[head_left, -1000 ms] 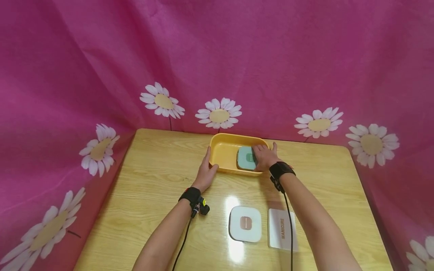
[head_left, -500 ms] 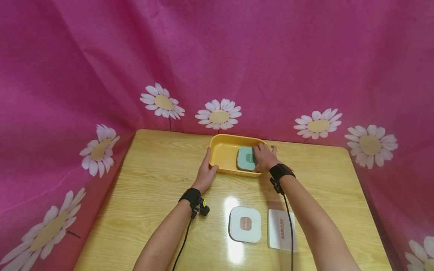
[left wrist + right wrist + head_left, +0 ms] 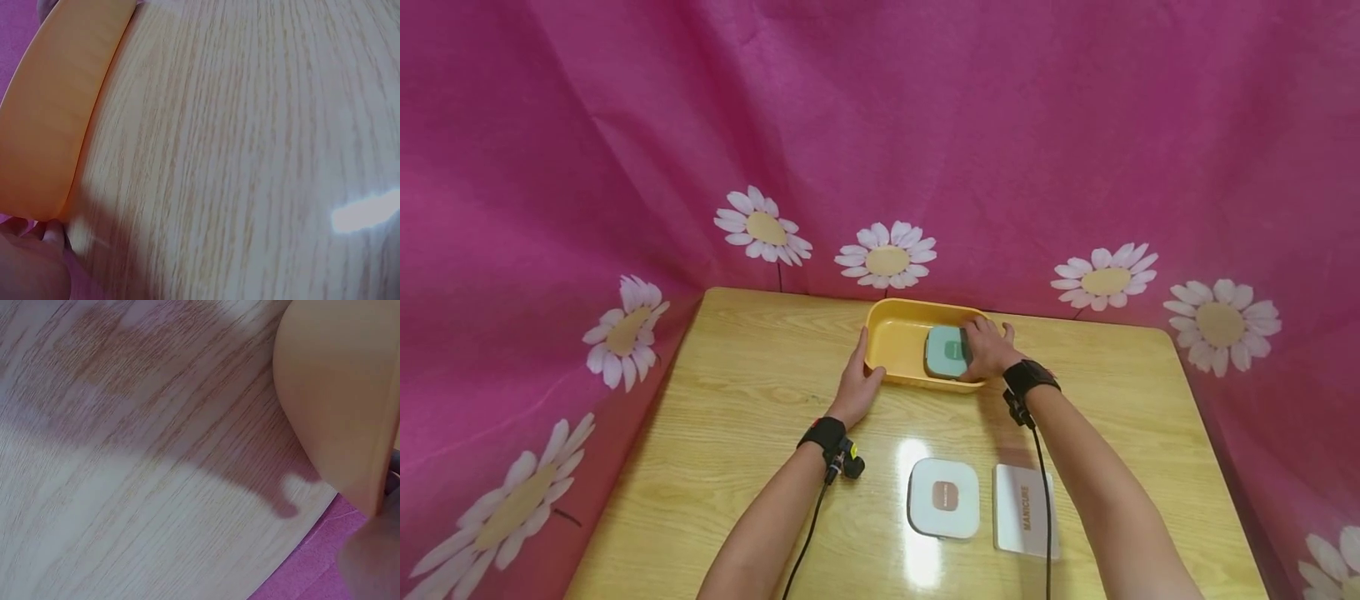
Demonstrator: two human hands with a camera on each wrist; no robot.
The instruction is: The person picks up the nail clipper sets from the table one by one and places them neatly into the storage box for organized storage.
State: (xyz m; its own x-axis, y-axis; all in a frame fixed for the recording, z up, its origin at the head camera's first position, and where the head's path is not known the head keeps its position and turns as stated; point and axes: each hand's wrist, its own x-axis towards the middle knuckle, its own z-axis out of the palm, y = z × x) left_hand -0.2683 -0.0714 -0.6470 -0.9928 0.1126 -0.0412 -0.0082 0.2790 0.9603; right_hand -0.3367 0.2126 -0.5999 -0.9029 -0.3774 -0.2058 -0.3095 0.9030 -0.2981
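Note:
Near the table's back edge stands a yellow plastic tray (image 3: 897, 343). My left hand (image 3: 853, 390) holds its left end, fingers along the end wall and thumb at the front corner. In the left wrist view the left fingers (image 3: 54, 234) bend against the tray's lower edge. A mint-green square case (image 3: 945, 350) lies in the right part of the tray. My right hand (image 3: 990, 348) reaches over the right rim and grips this case by its right side, which the hand hides. In the right wrist view, some right fingers (image 3: 392, 481) show inside the rim.
A white rounded case (image 3: 943, 521) with a brown label lies on the wooden table (image 3: 745, 400) in front of the tray. To its right is a white flat box (image 3: 1017, 510) marked MANICURE, crossed by the right wrist's cable. A pink flowered cloth (image 3: 985, 142) hangs behind.

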